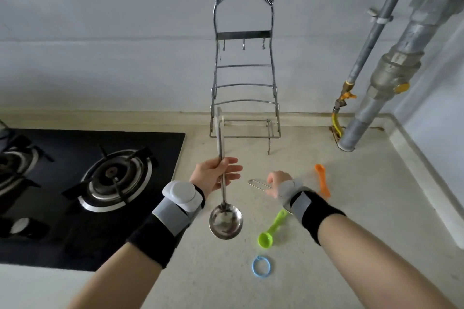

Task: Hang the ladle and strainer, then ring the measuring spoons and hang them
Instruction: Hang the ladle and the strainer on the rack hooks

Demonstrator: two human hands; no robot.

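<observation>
Steel ladle (223,188) upright, bowl down.

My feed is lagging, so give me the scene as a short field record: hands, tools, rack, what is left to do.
left hand: holds ladle by its stem, bowl down, above the counter
right hand: on the wire handle of the strainer; its basket is hidden
rack: upright at the wall, three hooks bare
orange spoon: loose on counter
green spoon: loose on counter
ring: blue, lying apart from the spoons
done: nothing hung yet
</observation>
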